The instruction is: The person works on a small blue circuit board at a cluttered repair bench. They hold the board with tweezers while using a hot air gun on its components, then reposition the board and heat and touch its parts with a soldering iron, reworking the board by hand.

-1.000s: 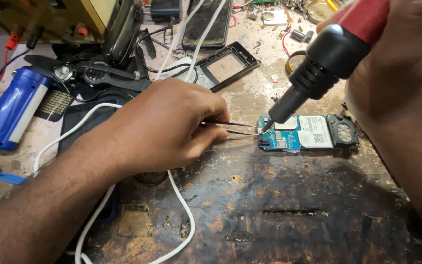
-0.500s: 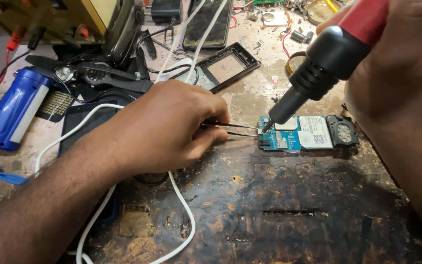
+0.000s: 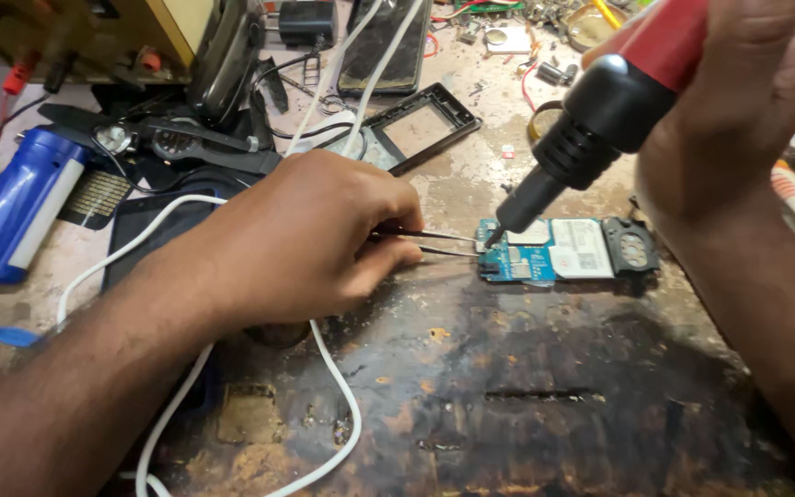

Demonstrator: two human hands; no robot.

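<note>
Blue phone circuit board lying flat on the scarred workbench, between both hands. Left hand, fingers closed, pinches tweezers whose tips touch the board's near edge. Right hand grips a red-and-black hot-air tool, nozzle angled onto the same edge. White cable passes beneath the left wrist.

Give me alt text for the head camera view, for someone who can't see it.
A right hand aims a red-and-black hot-air tool at the left end of a blue circuit board while the left hand holds tweezers to the same spot. A white cable crosses the scorched workbench.
</note>
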